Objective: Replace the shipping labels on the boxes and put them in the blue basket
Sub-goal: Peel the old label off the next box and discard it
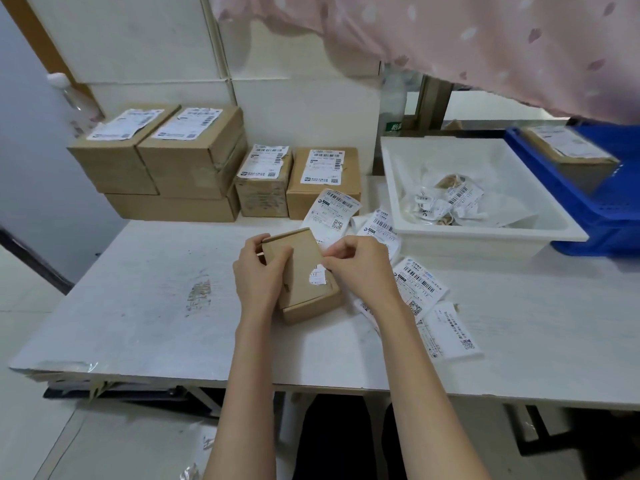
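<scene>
A small cardboard box (304, 271) lies in the middle of the white table (138, 306). My left hand (259, 275) grips its left side, fingers curled round the edge. A torn white scrap of label (318, 275) clings to the box top, and my right hand (360, 265) pinches at that scrap's upper edge. Several fresh shipping labels (419, 282) lie loose to the right of the box. The blue basket (588, 209) stands at the far right with a labelled box (568, 150) inside.
Stacked labelled cardboard boxes (180, 150) line the back left, with two smaller ones (322, 174) beside them. A white tray (408, 202) with crumpled label scraps sits between them and the basket. A pink cloth (485, 39) hangs over the upper right.
</scene>
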`<state>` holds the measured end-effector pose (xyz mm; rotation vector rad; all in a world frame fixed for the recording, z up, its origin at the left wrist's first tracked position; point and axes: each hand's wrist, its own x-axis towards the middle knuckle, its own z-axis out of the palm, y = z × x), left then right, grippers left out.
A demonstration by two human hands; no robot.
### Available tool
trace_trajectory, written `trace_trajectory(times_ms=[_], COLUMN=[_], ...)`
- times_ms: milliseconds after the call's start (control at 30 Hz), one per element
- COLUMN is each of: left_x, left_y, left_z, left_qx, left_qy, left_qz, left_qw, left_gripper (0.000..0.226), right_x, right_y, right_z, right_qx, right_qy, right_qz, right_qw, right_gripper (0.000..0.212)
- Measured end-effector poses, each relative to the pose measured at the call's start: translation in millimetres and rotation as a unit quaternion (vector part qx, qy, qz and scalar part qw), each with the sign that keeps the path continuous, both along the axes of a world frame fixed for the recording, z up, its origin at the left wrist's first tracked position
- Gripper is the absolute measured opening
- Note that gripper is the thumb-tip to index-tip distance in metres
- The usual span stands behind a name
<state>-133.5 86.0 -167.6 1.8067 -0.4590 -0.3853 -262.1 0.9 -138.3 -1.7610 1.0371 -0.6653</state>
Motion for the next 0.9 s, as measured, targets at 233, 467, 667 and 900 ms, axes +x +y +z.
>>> trace_trajectory(times_ms=[233,467,667,900], left_x=[1,2,5,6], left_y=[-8,-11,-12,-15], left_z=[0,-5,-12,-16], left_qx=[0.003,-0.012,-0.023,-0.028], left_qy=[0.000,0.004,-0.001,-0.002], left_qz=[-0.007,-0.001,0.001,0.007], left_qw=[1.000,1.000,1.000,1.000], left_gripper=[0.047,0.050,0.048,0.046], right_x=[-4,-2,-1,0], right_y=[4,11,17,21], right_z=[1,2,-2,-1], right_qx=[0.002,-0.048,-0.043,-0.072], right_qy=[-0.005,0.009,-0.008,0.001], right_qz=[-0.023,-0.018,-0.014,-0.016], right_qw=[1.000,0.999,0.999,0.997], right_gripper=[0.012,0.021,0.020,0.014])
